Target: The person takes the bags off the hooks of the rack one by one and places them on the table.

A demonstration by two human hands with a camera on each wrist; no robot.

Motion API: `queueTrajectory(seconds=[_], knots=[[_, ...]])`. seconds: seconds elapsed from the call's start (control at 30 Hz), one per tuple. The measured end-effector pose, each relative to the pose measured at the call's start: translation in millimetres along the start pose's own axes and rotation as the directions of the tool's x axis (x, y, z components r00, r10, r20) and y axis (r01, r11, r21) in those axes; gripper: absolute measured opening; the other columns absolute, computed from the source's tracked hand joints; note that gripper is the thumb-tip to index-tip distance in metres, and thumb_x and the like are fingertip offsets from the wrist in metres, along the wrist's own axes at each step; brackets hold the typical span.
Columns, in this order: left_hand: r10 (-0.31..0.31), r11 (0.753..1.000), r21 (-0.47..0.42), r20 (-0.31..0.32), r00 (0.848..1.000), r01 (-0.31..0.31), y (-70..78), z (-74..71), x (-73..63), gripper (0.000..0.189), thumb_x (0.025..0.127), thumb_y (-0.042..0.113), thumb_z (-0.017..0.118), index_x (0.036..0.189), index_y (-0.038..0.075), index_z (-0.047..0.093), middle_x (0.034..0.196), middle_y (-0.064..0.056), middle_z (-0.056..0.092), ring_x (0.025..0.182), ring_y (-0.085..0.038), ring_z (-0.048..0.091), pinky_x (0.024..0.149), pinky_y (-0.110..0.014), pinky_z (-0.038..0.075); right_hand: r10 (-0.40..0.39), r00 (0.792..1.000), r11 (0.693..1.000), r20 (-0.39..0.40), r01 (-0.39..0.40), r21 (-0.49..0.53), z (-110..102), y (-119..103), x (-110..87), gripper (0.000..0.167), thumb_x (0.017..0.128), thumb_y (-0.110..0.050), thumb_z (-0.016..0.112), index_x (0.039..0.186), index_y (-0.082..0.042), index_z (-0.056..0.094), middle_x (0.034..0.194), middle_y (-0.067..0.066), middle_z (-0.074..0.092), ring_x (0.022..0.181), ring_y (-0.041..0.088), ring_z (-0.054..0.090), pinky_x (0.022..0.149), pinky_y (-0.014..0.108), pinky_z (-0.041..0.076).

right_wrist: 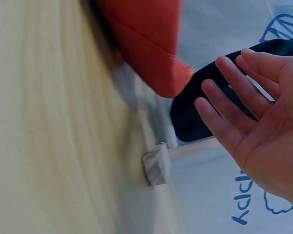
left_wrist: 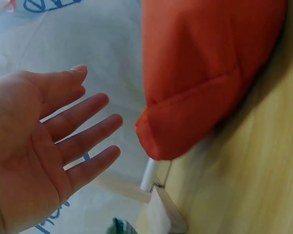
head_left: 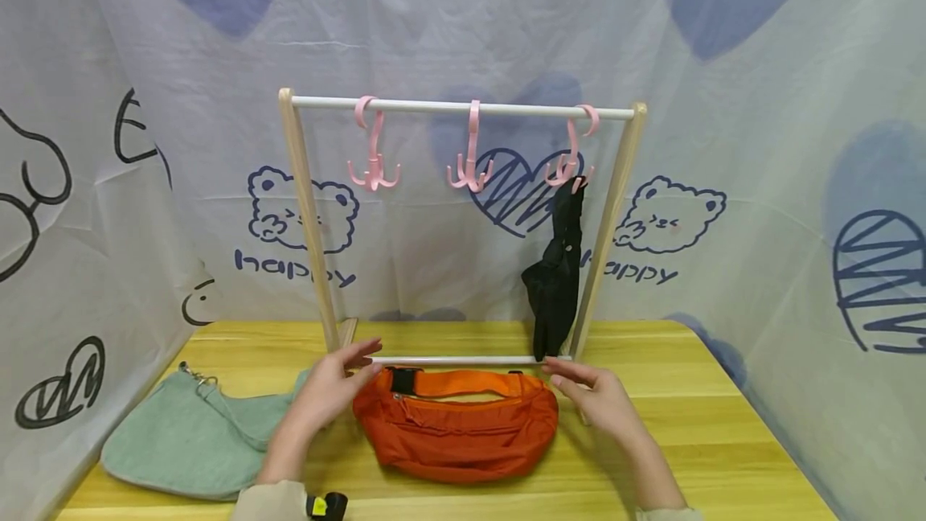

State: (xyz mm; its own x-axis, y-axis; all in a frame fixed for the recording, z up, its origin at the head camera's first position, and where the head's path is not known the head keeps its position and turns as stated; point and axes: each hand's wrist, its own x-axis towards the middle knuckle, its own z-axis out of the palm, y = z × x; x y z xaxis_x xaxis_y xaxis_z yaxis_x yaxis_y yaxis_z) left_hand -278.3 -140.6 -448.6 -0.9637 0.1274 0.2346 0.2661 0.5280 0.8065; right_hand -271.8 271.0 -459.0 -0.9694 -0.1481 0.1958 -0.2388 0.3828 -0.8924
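Note:
An orange-red waist bag (head_left: 463,436) lies on the wooden table in front of the rack, its orange strap (head_left: 463,383) and black buckle (head_left: 403,380) along the top. My left hand (head_left: 336,384) hovers at the bag's upper left end, fingers extended and apart from it; the left wrist view shows an empty palm (left_wrist: 34,141) beside the bag's end (left_wrist: 185,97). At the upper right end is my right hand (head_left: 596,400), fingers loosely straight; in the right wrist view this hand (right_wrist: 263,112) holds nothing, with the bag's tip (right_wrist: 161,73) a little way off.
A wood-and-white rack (head_left: 463,108) stands behind, with three pink hooks, one of them the middle hook (head_left: 472,155). A black bag (head_left: 557,280) hangs from the right hook. The sage-green shoulder bag (head_left: 188,441) lies at left, close to my left forearm. Printed cloth (head_left: 463,38) surrounds the table.

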Motion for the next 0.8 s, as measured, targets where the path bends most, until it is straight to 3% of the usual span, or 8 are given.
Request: queueTrajectory(seconds=[0.07, 0.17, 0.23, 0.27, 0.4, 0.53, 0.7, 0.8], knots=[[0.009, 1.000, -0.014, -0.016, 1.000, -0.009, 5.4, 0.4, -0.1, 0.048, 0.103, 0.015, 0.067, 0.149, 0.008, 0.057, 0.145, -0.013, 0.062, 0.124, -0.037, 0.065, 0.101, -0.049, 0.056, -0.008, 1.000, 1.000, -0.010, 0.008, 0.003, -1.8, -4.1, -1.1, 0.034, 0.100, -0.013, 0.071, 0.133, -0.005, 0.071, 0.125, 0.016, 0.074, 0.067, -0.002, 0.056, 0.057, 0.015, 0.043], [0.031, 0.999, -0.031, -0.051, 0.998, -0.033, 15.2, 0.8, -0.7, 0.049, 0.102, 0.016, 0.068, 0.149, 0.009, 0.057, 0.147, -0.014, 0.060, 0.127, -0.039, 0.062, 0.103, -0.050, 0.054, -0.030, 0.999, 1.000, -0.033, 0.030, 0.006, -3.8, -11.9, -3.0, 0.035, 0.100, -0.015, 0.071, 0.134, -0.007, 0.071, 0.124, 0.012, 0.075, 0.089, 0.000, 0.068, 0.076, 0.013, 0.052], [0.038, 0.998, -0.041, -0.070, 0.997, -0.041, 21.6, 1.1, -1.4, 0.049, 0.102, 0.016, 0.069, 0.150, 0.012, 0.057, 0.148, -0.014, 0.060, 0.129, -0.039, 0.061, 0.103, -0.050, 0.054, -0.053, 0.998, 0.998, -0.040, 0.054, 0.017, -4.8, -17.8, -4.3, 0.036, 0.101, -0.017, 0.070, 0.136, -0.007, 0.070, 0.125, 0.010, 0.075, 0.117, 0.005, 0.066, 0.093, 0.016, 0.052], [0.040, 0.998, -0.052, -0.078, 0.996, -0.045, 25.0, 1.2, -2.0, 0.049, 0.102, 0.016, 0.068, 0.150, 0.013, 0.057, 0.148, -0.015, 0.059, 0.129, -0.040, 0.061, 0.103, -0.051, 0.054, -0.058, 0.997, 0.998, -0.042, 0.060, 0.034, -5.1, -21.0, -5.0, 0.037, 0.101, -0.017, 0.070, 0.136, -0.007, 0.069, 0.125, 0.010, 0.074, 0.120, 0.009, 0.066, 0.095, 0.016, 0.052], [0.066, 0.993, -0.090, -0.116, 0.991, -0.076, 37.1, 2.0, -3.9, 0.050, 0.103, 0.017, 0.068, 0.151, 0.016, 0.056, 0.149, -0.015, 0.058, 0.131, -0.039, 0.059, 0.102, -0.049, 0.055, -0.090, 0.994, 0.990, -0.061, 0.097, 0.106, -6.7, -33.4, -6.7, 0.040, 0.102, -0.018, 0.069, 0.140, -0.005, 0.066, 0.130, 0.013, 0.072, 0.122, 0.012, 0.066, 0.095, 0.018, 0.053], [0.136, 0.983, -0.099, -0.168, 0.976, -0.154, 48.0, 4.4, -3.9, 0.050, 0.102, 0.015, 0.069, 0.150, 0.012, 0.057, 0.149, -0.013, 0.059, 0.134, -0.036, 0.057, 0.108, -0.051, 0.050, -0.124, 0.986, 0.975, -0.115, 0.142, 0.170, -9.5, -43.8, -8.5, 0.042, 0.103, -0.016, 0.068, 0.142, -0.003, 0.063, 0.133, 0.015, 0.070, 0.116, 0.007, 0.069, 0.093, 0.022, 0.057], [0.215, 0.964, -0.107, -0.233, 0.948, -0.245, 61.5, 9.4, 3.4, 0.050, 0.101, 0.015, 0.071, 0.149, 0.012, 0.058, 0.148, -0.014, 0.060, 0.133, -0.035, 0.057, 0.110, -0.054, 0.048, -0.185, 0.958, 0.957, -0.222, 0.227, 0.182, -16.5, -58.6, -8.1, 0.041, 0.104, -0.017, 0.066, 0.143, -0.003, 0.063, 0.130, 0.002, 0.073, 0.114, 0.009, 0.070, 0.093, 0.024, 0.058], [0.281, 0.941, -0.111, -0.275, 0.920, -0.320, 71.4, 12.4, 9.0, 0.050, 0.101, 0.014, 0.071, 0.149, 0.012, 0.058, 0.148, -0.014, 0.060, 0.132, -0.035, 0.059, 0.109, -0.054, 0.049, -0.234, 0.930, 0.937, -0.284, 0.294, 0.191, -21.7, -68.9, -4.2, 0.041, 0.105, -0.014, 0.064, 0.143, 0.000, 0.062, 0.129, -0.003, 0.073, 0.115, 0.011, 0.070, 0.094, 0.023, 0.057]])
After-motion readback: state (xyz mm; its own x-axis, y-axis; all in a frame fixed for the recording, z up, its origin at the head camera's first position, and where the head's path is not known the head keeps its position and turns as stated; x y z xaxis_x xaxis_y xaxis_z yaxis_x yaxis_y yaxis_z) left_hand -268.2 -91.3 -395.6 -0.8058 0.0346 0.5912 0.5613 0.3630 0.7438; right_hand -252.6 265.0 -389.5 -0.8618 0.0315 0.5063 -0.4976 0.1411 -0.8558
